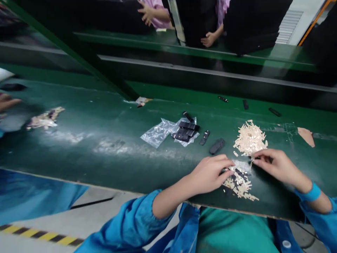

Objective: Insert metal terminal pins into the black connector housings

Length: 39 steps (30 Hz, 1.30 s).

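Note:
My left hand (210,173) rests on the green worktop (105,140), fingertips touching a small pile of pale metal clips and dark parts (239,182) near the front edge. My right hand (276,165) pinches a small dark piece just right of that pile, below a bigger heap of pale clips (250,137). Whether the left fingers grip anything is hidden.
Black plastic housings lie on clear bags (181,131), with two loose black parts (217,146) beside them. A tan scrap (306,136) lies at the right. Another person's hand (7,102) and a heap of parts (44,119) are at far left. A person's hands (209,38) work across the line.

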{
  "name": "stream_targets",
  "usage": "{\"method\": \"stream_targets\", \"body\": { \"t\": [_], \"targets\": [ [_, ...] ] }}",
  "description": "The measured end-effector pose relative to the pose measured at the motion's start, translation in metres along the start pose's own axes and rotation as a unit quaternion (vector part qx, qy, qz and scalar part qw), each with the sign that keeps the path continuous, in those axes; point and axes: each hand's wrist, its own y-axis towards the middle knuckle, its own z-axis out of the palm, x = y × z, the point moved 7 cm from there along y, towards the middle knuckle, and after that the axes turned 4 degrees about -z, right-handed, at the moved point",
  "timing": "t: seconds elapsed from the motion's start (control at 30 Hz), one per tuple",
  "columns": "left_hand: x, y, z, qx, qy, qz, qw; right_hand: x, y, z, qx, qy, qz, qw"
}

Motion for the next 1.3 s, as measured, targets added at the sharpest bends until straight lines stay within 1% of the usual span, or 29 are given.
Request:
{"method": "stream_targets", "body": {
  "t": [0.03, 0.1, 0.17, 0.23, 0.3, 0.37, 0.43, 0.53, 0.6, 0.7, 0.77, 0.83, 0.9, 1.0, 1.1, 1.13, 1.23, 1.27, 1.3],
  "targets": [
    [-0.002, 0.001, 0.004, 0.005, 0.014, 0.014, 1.0, 0.01, -0.011, 0.014, 0.04, -0.015, -0.02, 0.999],
    [-0.007, 0.004, 0.012, 0.015, 0.048, 0.045, 0.998, 0.024, -0.024, 0.032, 0.071, -0.043, -0.033, 0.996],
    [-0.01, 0.009, 0.019, 0.02, 0.081, 0.061, 0.995, 0.028, -0.027, 0.04, 0.078, -0.072, -0.019, 0.994],
    [-0.012, 0.013, 0.024, 0.021, 0.101, 0.059, 0.993, 0.029, -0.026, 0.045, 0.086, -0.102, -0.003, 0.991],
    [-0.013, 0.017, 0.028, 0.02, 0.102, 0.056, 0.993, 0.028, -0.025, 0.048, 0.094, -0.104, 0.007, 0.99],
    [-0.014, 0.019, 0.028, 0.017, 0.091, 0.061, 0.994, 0.026, -0.025, 0.049, 0.099, -0.058, 0.013, 0.993],
    [-0.016, 0.021, 0.026, 0.013, 0.059, 0.07, 0.996, 0.023, -0.027, 0.048, 0.105, 0.021, 0.022, 0.994],
    [-0.017, 0.024, 0.018, 0.011, -0.015, 0.068, 0.997, 0.021, -0.024, 0.044, 0.112, 0.142, 0.039, 0.983],
    [-0.018, 0.025, 0.01, -0.005, -0.05, 0.06, 0.997, 0.023, -0.019, 0.04, 0.115, 0.202, 0.041, 0.972],
    [-0.023, 0.024, -0.002, -0.027, -0.06, 0.078, 0.995, 0.027, -0.007, 0.034, 0.128, 0.261, 0.047, 0.956],
    [-0.026, 0.023, -0.009, -0.043, -0.063, 0.088, 0.993, 0.03, -0.001, 0.034, 0.151, 0.291, 0.056, 0.943],
    [-0.028, 0.025, -0.015, -0.059, -0.062, 0.08, 0.993, 0.034, 0.004, 0.032, 0.16, 0.308, 0.051, 0.936],
    [-0.029, 0.028, -0.019, -0.059, -0.045, 0.062, 0.995, 0.039, 0.009, 0.028, 0.143, 0.298, 0.024, 0.943],
    [-0.031, 0.035, -0.023, -0.054, -0.002, 0.038, 0.998, 0.046, 0.013, 0.02, 0.086, 0.253, -0.015, 0.964],
    [-0.031, 0.043, -0.024, -0.062, -0.001, 0.027, 0.998, 0.049, 0.013, 0.017, 0.025, 0.219, -0.04, 0.975],
    [-0.028, 0.045, -0.025, -0.079, -0.012, 0.014, 0.997, 0.049, 0.013, 0.016, 0.001, 0.209, -0.05, 0.977],
    [-0.015, 0.05, -0.028, -0.153, -0.047, -0.041, 0.986, 0.046, 0.012, 0.011, -0.076, 0.182, -0.072, 0.978],
    [-0.013, 0.051, -0.027, -0.169, -0.055, -0.046, 0.983, 0.045, 0.012, 0.01, -0.096, 0.171, -0.077, 0.977],
    [-0.013, 0.052, -0.025, -0.172, -0.062, -0.039, 0.982, 0.044, 0.011, 0.009, -0.111, 0.161, -0.082, 0.977]
  ]
}}
